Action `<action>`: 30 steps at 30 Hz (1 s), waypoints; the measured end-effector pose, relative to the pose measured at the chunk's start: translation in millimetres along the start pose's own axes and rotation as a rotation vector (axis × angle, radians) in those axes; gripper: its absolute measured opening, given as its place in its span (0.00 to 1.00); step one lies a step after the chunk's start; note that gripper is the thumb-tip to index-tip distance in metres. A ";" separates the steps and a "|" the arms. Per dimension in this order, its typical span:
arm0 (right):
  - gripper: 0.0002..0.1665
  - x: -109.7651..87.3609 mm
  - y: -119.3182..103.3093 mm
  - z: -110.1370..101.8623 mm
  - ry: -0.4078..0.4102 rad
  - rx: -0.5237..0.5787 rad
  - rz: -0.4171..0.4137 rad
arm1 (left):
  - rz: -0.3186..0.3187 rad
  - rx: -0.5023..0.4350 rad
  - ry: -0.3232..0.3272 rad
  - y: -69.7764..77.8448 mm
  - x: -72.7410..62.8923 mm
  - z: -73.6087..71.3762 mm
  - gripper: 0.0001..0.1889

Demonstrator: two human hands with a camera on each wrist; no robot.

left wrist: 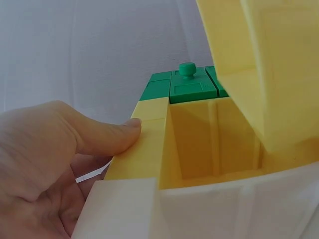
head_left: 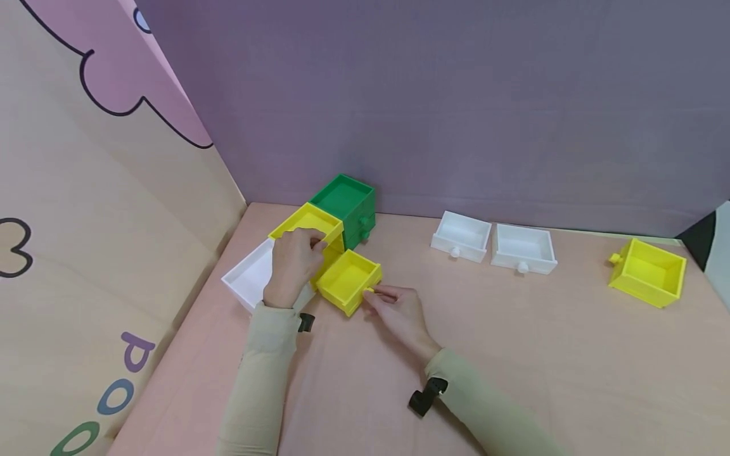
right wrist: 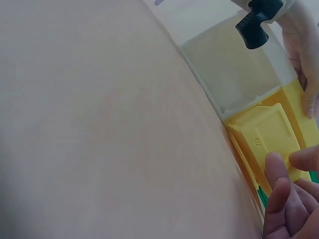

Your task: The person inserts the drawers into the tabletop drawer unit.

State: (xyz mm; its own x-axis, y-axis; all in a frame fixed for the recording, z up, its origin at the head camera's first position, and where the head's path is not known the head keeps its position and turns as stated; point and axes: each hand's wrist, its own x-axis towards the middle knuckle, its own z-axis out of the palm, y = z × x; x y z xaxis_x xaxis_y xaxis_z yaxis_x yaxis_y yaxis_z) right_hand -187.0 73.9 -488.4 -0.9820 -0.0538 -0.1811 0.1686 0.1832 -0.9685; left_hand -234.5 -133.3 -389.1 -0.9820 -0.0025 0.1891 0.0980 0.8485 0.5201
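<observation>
A yellow drawer (head_left: pixel 349 275) was held at the front of a yellow housing (head_left: pixel 310 218) on a pink-covered bench (head_left: pixel 513 354), its knob (head_left: pixel 369 290) pinched between the thumb and fingers of a person's right hand (head_left: pixel 402 313). The drawer was set at an angle to the housing's mouth; whether its back edge had been brought inside could not be told. The housing was gripped at its far side by the left hand (head_left: pixel 293 266), whose thumb was pressed along the outer face, with the fingers bent and partly hidden. The yellow unit was flanked by a white housing (head_left: pixel 248 275) on the near side and, against the purple-grey backdrop (head_left: pixel 456 107), by a green housing (head_left: pixel 342 193) in which a knobbed green drawer (left wrist: pixel 192 84) was seated. Farther right, two white drawers (head_left: pixel 463 233) were placed side by side near the backdrop, their knobs turned toward the person. A second yellow drawer (head_left: pixel 650 272) was seen near the bench's right end, its knob pointed left. Both forearms were covered by pale sleeves (head_left: pixel 259 380).
</observation>
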 end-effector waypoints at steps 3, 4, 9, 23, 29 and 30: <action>0.21 3.1 -0.3 4.3 -0.003 -0.001 -0.009 | 0.000 0.001 0.001 -0.8 0.1 0.7 0.13; 0.21 4.2 -0.5 5.7 -0.004 -0.004 -0.012 | -0.001 0.003 0.003 -1.2 0.1 0.8 0.13; 0.21 9.4 -1.3 11.5 -0.006 -0.013 -0.027 | 0.008 0.013 0.013 -1.8 0.5 1.0 0.13; 0.21 16.0 -8.2 21.4 -0.002 0.008 0.020 | -0.012 0.021 0.000 2.8 0.1 -0.6 0.13; 0.21 21.7 -8.7 19.7 -0.031 -0.027 0.031 | 0.000 0.031 0.014 2.0 0.5 0.0 0.13; 0.21 22.5 -8.2 18.9 -0.038 -0.043 0.032 | 0.003 0.032 0.016 1.8 0.5 0.4 0.13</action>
State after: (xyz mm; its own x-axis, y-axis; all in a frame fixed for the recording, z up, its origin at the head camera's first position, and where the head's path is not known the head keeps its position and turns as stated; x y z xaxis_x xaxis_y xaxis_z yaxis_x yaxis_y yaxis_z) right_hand -208.9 52.6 -487.8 -0.9721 -0.0841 -0.2189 0.1952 0.2275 -0.9540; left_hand -234.9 -131.5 -388.4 -0.9788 -0.0081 0.2045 0.0957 0.8651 0.4923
